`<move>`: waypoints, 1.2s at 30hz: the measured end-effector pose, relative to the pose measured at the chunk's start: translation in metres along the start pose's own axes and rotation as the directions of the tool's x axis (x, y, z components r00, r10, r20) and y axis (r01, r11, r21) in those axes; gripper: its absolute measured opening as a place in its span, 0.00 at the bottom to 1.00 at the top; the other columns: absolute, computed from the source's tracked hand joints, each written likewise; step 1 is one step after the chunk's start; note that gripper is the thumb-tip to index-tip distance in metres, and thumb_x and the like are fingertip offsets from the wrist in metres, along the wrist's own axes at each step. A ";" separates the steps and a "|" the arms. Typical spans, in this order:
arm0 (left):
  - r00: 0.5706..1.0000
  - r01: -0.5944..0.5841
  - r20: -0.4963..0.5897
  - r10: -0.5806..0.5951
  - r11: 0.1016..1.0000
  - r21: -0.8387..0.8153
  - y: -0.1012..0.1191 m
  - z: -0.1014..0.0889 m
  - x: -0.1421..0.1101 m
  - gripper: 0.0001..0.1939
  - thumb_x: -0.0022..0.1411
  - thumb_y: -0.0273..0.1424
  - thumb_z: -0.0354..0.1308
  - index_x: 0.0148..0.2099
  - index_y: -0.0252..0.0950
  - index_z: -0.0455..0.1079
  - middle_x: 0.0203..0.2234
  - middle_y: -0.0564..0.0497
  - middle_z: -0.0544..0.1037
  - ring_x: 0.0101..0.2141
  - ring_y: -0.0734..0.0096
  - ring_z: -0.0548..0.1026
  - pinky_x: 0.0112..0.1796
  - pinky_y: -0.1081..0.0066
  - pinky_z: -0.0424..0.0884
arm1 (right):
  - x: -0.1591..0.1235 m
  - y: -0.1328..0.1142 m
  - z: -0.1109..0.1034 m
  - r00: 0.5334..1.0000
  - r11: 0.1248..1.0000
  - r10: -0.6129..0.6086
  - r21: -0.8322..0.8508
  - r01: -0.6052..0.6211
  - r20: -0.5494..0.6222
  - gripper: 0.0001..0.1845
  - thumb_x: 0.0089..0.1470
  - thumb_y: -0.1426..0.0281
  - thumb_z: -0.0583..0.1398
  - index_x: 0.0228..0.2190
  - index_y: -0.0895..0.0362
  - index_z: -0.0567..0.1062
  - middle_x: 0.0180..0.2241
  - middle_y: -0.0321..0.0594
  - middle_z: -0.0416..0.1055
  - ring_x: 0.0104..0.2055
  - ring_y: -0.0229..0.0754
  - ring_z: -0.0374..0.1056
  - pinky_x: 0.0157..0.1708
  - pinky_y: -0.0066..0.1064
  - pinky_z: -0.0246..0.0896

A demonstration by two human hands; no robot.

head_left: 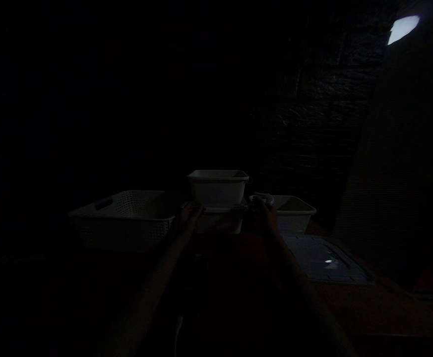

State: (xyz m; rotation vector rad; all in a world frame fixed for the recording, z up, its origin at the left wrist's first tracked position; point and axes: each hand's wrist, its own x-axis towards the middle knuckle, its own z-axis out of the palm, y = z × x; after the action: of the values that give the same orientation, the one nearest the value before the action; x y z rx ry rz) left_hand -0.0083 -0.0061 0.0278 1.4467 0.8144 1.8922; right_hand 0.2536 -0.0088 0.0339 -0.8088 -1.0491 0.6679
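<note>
Very little light falls here, so details are faint. Two pale plastic bins are stacked in the middle, the upper bin resting on the lower bin. At the stack's left side is my left hand, fingers bent and close to the lower bin's rim, with a small pale piece beside them. My right hand is just right of the stack, its fingers closed around a small whitish object whose kind I cannot make out. The darkness hides exactly what either hand touches.
A pale perforated basket stands left. Another pale bin is behind a flat, shiny translucent lid on the reddish-brown table. A white cable end shows low in front. A bright light is at upper right.
</note>
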 end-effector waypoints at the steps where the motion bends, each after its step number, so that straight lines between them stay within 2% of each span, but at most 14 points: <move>1: 1.000 0.025 -0.008 -0.025 0.999 -0.022 0.001 0.002 -0.001 0.18 0.45 0.41 0.64 0.34 0.34 0.69 0.27 0.52 0.75 0.28 0.73 0.74 0.31 0.73 0.68 | 0.001 0.001 -0.001 1.000 1.000 0.019 0.023 -0.018 -0.012 0.23 0.43 0.52 0.60 0.32 0.59 0.72 0.29 0.40 0.73 0.29 0.38 0.70 0.29 0.28 0.64; 3: 0.999 0.044 -0.019 -0.044 0.998 -0.034 0.006 0.003 -0.002 0.18 0.44 0.40 0.65 0.33 0.34 0.68 0.25 0.52 0.75 0.27 0.72 0.74 0.31 0.73 0.68 | 0.002 0.001 -0.001 0.999 0.999 0.028 0.048 -0.026 -0.034 0.23 0.41 0.55 0.62 0.35 0.58 0.71 0.32 0.39 0.73 0.31 0.38 0.70 0.30 0.28 0.65; 6: 0.998 0.002 -0.062 -0.004 0.999 -0.034 0.018 0.004 -0.003 0.17 0.44 0.40 0.65 0.33 0.34 0.68 0.24 0.53 0.74 0.27 0.72 0.73 0.31 0.73 0.68 | -0.002 -0.002 0.002 1.000 1.000 -0.016 0.024 0.016 -0.022 0.30 0.40 0.59 0.64 0.46 0.53 0.65 0.36 0.38 0.72 0.34 0.39 0.70 0.31 0.30 0.67; 8: 0.992 -0.070 -0.104 0.065 0.996 -0.047 0.031 0.004 -0.002 0.15 0.47 0.40 0.64 0.32 0.34 0.68 0.24 0.53 0.73 0.27 0.74 0.73 0.31 0.74 0.67 | -0.006 -0.007 0.005 0.991 0.995 -0.099 -0.019 0.101 0.085 0.32 0.39 0.61 0.65 0.48 0.50 0.63 0.40 0.39 0.71 0.37 0.40 0.69 0.33 0.32 0.67; 12: 0.973 -0.178 -0.173 0.154 0.974 -0.139 0.064 0.003 0.006 0.12 0.53 0.39 0.60 0.34 0.35 0.69 0.23 0.54 0.72 0.25 0.77 0.70 0.28 0.77 0.65 | -0.013 -0.023 0.012 0.888 0.956 -0.235 -0.073 0.286 0.396 0.34 0.34 0.65 0.69 0.46 0.52 0.65 0.43 0.41 0.70 0.43 0.43 0.67 0.39 0.35 0.66; 14: 0.964 -0.194 -0.226 0.140 0.951 -0.239 0.081 0.000 0.013 0.12 0.52 0.39 0.61 0.35 0.36 0.68 0.24 0.55 0.71 0.25 0.78 0.70 0.28 0.76 0.66 | -0.017 -0.037 0.015 0.867 0.941 -0.247 -0.108 0.321 0.433 0.34 0.36 0.65 0.69 0.46 0.52 0.65 0.43 0.41 0.69 0.42 0.42 0.67 0.38 0.34 0.66; 16: 0.963 -0.205 -0.223 0.148 0.943 -0.261 0.094 -0.003 0.022 0.13 0.52 0.38 0.61 0.36 0.36 0.69 0.25 0.54 0.72 0.26 0.77 0.71 0.29 0.75 0.66 | -0.018 -0.054 0.019 0.881 0.931 -0.276 -0.120 0.344 0.384 0.30 0.40 0.63 0.67 0.45 0.53 0.66 0.41 0.41 0.70 0.40 0.41 0.68 0.37 0.33 0.66; 20: 0.968 -0.238 -0.109 0.227 0.966 -0.104 0.103 -0.003 0.041 0.15 0.56 0.40 0.57 0.42 0.36 0.69 0.31 0.50 0.75 0.34 0.70 0.74 0.37 0.69 0.68 | 0.000 -0.092 0.029 0.918 0.934 -0.333 -0.057 0.352 0.217 0.29 0.40 0.60 0.67 0.44 0.54 0.67 0.42 0.43 0.70 0.40 0.42 0.68 0.38 0.34 0.65; 23: 0.942 -0.335 0.070 0.328 0.930 0.153 0.095 0.001 0.055 0.18 0.58 0.37 0.54 0.50 0.38 0.66 0.41 0.47 0.75 0.45 0.65 0.72 0.47 0.63 0.65 | 0.032 -0.115 0.038 0.916 0.913 -0.387 -0.093 0.397 0.105 0.30 0.41 0.57 0.65 0.44 0.56 0.66 0.42 0.45 0.70 0.41 0.44 0.69 0.39 0.35 0.65; 26: 0.889 -0.458 0.196 0.415 0.804 0.378 0.083 0.002 0.072 0.18 0.58 0.32 0.53 0.52 0.39 0.64 0.48 0.46 0.71 0.51 0.64 0.68 0.52 0.61 0.61 | 0.064 -0.123 0.046 0.887 0.804 -0.444 -0.382 0.455 0.122 0.30 0.42 0.55 0.64 0.44 0.59 0.68 0.43 0.48 0.71 0.44 0.48 0.68 0.42 0.37 0.64; 29: 0.850 -0.509 0.191 0.491 0.671 0.539 0.073 -0.002 0.094 0.22 0.58 0.30 0.53 0.56 0.38 0.61 0.53 0.44 0.66 0.55 0.63 0.63 0.55 0.60 0.57 | 0.080 -0.117 0.056 0.928 0.634 -0.300 -0.680 0.368 0.222 0.29 0.43 0.56 0.63 0.43 0.61 0.69 0.45 0.54 0.70 0.48 0.53 0.67 0.45 0.40 0.61; 32: 0.856 -0.512 0.297 0.423 0.618 0.597 0.067 -0.003 0.115 0.25 0.58 0.33 0.54 0.57 0.37 0.59 0.56 0.42 0.62 0.56 0.61 0.61 0.56 0.60 0.56 | 0.084 -0.107 0.067 0.971 0.584 -0.098 -0.777 0.234 0.219 0.27 0.44 0.59 0.64 0.44 0.59 0.70 0.45 0.55 0.70 0.49 0.55 0.66 0.46 0.44 0.59; 34: 0.872 -0.483 0.402 0.280 0.631 0.607 0.063 -0.001 0.126 0.21 0.59 0.35 0.52 0.54 0.36 0.64 0.54 0.42 0.66 0.55 0.60 0.64 0.54 0.61 0.58 | 0.086 -0.104 0.074 0.977 0.596 -0.064 -0.778 0.201 0.203 0.24 0.45 0.60 0.64 0.42 0.58 0.71 0.43 0.54 0.71 0.49 0.55 0.66 0.46 0.46 0.58; 36: 0.854 -0.466 0.499 0.144 0.638 0.613 0.061 0.002 0.136 0.16 0.61 0.36 0.49 0.47 0.37 0.70 0.48 0.43 0.72 0.50 0.60 0.69 0.52 0.62 0.61 | 0.090 -0.103 0.079 0.975 0.623 -0.083 -0.753 0.212 0.206 0.21 0.45 0.59 0.64 0.40 0.56 0.72 0.41 0.52 0.73 0.49 0.55 0.66 0.47 0.48 0.57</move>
State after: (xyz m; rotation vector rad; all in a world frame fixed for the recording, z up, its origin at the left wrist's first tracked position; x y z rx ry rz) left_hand -0.0419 0.0612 0.1563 2.5252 1.2305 1.4171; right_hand 0.2224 0.0274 0.1843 -1.4131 -1.5634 0.0887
